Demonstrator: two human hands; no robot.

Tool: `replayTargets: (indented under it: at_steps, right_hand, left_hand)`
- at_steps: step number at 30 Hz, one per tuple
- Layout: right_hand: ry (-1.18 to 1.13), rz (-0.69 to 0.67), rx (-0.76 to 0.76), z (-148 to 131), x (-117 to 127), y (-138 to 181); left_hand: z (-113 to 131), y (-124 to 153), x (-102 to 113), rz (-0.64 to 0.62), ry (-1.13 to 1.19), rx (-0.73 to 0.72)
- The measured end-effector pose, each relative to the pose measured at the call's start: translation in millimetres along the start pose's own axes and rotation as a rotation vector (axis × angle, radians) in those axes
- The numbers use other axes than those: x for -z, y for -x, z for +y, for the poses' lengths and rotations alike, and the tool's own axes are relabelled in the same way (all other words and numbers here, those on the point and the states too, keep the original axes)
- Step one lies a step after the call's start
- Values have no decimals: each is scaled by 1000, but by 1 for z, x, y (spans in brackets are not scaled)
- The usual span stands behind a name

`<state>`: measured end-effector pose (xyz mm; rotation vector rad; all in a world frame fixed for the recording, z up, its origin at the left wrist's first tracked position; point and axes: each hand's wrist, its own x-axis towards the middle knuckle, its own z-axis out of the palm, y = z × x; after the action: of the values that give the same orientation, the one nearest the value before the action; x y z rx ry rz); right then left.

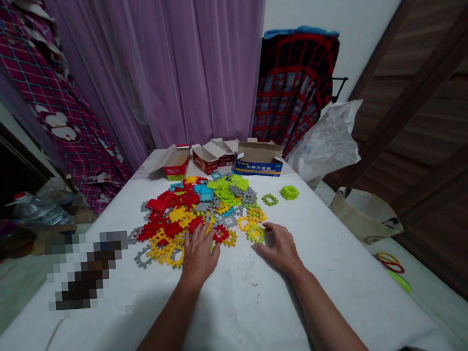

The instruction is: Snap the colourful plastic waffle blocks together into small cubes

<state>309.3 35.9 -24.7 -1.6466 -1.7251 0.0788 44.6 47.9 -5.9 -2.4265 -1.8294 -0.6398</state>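
Note:
A heap of flat plastic building pieces with notched edges lies mid-table, in red [161,203], yellow [179,215], grey [143,256], blue [203,192] and green [225,189]. My left hand [198,253] rests on the heap's near edge, palm down, with its fingers loosely spread. Close to its fingertips is a small red piece [221,233]. At the heap's right edge, my right hand [282,248] has thumb and fingers apart beside a green ring-shaped piece [255,233]; whether they touch it I cannot tell. Further right lie another green ring [270,199] and a green stack [289,192].
Along the table's far edge stand open cardboard boxes: a red one [177,163], brown-red ones [205,159] and a blue one [259,165]. A clear plastic bag [328,142] is at the back right corner. A blurred dark object [91,274] lies at left on the white table [243,314].

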Motion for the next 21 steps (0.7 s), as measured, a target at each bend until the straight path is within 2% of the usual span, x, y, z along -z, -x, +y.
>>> replayTargets:
  at_steps: [7, 11, 16, 21]
  right_hand:
    - [59, -40, 24, -3, -1, 4]
    - [-1, -49, 22, 0, -3, 2]
    - [-160, -79, -13, 21, 8, -2]
    - [-122, -104, -31, 42, 21, 0]
  left_hand:
    - [-2, 0, 0, -10, 7, -22]
    - [-2, 0, -2, -1, 12, -33]
    - [-2, 0, -2, -7, 11, -36]
    - [-2, 0, -2, 3, 8, -40]
